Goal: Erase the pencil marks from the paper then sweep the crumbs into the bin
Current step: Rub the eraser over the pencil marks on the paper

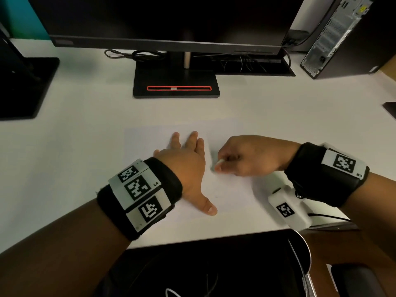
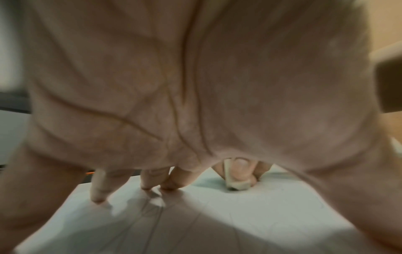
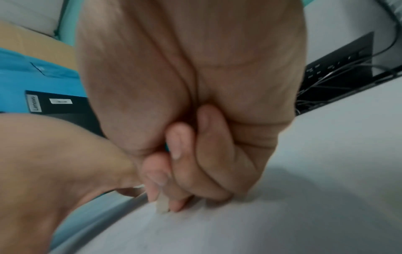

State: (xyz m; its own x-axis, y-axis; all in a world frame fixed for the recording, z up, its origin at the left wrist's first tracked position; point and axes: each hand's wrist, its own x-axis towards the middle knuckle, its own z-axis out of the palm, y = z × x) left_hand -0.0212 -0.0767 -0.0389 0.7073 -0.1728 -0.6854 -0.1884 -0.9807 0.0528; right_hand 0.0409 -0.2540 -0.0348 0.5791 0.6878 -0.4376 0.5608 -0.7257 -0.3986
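A white sheet of paper [image 1: 231, 189] lies on the white desk in front of me, with faint pencil lines [image 2: 152, 211] showing in the left wrist view. My left hand [image 1: 184, 155] lies flat on the paper with fingers spread, pressing it down. Just to its right, my right hand [image 1: 222, 166] pinches a small white eraser [image 1: 220, 162] between thumb and fingers, its lower end [image 2: 236, 185] touching the paper. In the right wrist view the eraser [image 3: 162, 205] pokes out below the curled fingers onto the sheet.
A monitor stand [image 1: 176, 82] sits behind the paper, with a second black stand [image 1: 23, 86] at the left and a computer tower [image 1: 340, 35] at the back right. Cables [image 1: 137, 54] lie under the monitor. A black chair [image 1: 214, 264] is at the desk's near edge.
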